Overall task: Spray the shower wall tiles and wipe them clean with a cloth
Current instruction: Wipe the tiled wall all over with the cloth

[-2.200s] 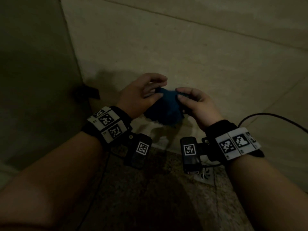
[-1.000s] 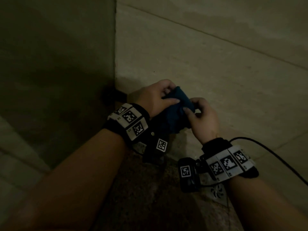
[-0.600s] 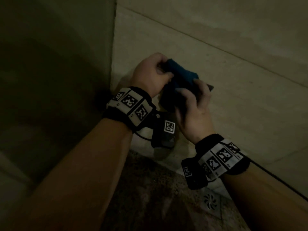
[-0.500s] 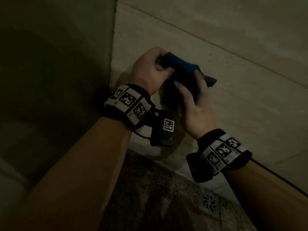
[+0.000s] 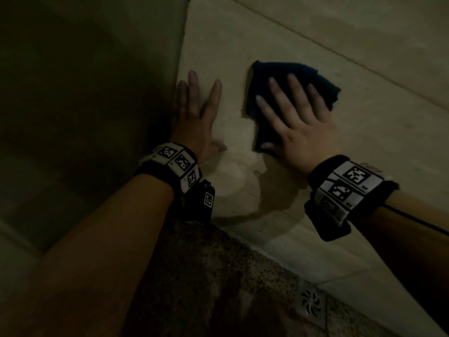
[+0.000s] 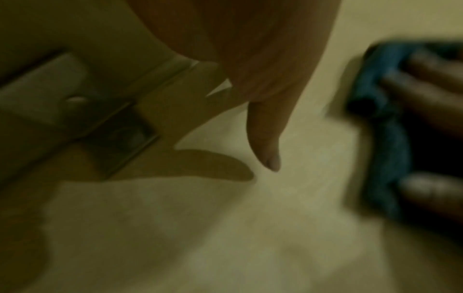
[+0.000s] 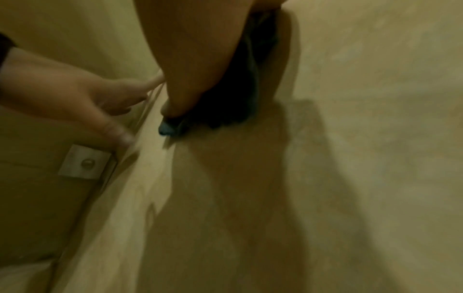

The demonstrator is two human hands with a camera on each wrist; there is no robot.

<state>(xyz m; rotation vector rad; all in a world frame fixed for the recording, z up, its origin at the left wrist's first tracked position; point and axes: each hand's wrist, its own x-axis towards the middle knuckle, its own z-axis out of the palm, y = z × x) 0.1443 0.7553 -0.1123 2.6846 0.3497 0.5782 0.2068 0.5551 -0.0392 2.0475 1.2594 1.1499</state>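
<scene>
A dark blue cloth [image 5: 289,76] lies flat against the beige wall tile [image 5: 379,132]. My right hand [image 5: 295,117] presses it to the wall with straight, spread fingers. The cloth [image 6: 383,123] shows blurred at the right of the left wrist view, and its blue corner [image 7: 166,127] peeks from under my palm in the right wrist view. My left hand [image 5: 196,110] lies flat and empty on the same tile beside the wall corner, a hand's width left of the cloth. No spray bottle is in view.
Two tiled walls meet in a corner [image 5: 182,69] just left of my left hand. A speckled dark floor [image 5: 218,288] lies below, with a round drain grate [image 5: 311,304] near the wall. A small metal bracket [image 7: 84,164] sits on the side wall. The light is dim.
Both hands were bunching the cloth together low near the floor. They rose up the wall, the left hand let go, and the right hand spread the cloth flat against the tile.
</scene>
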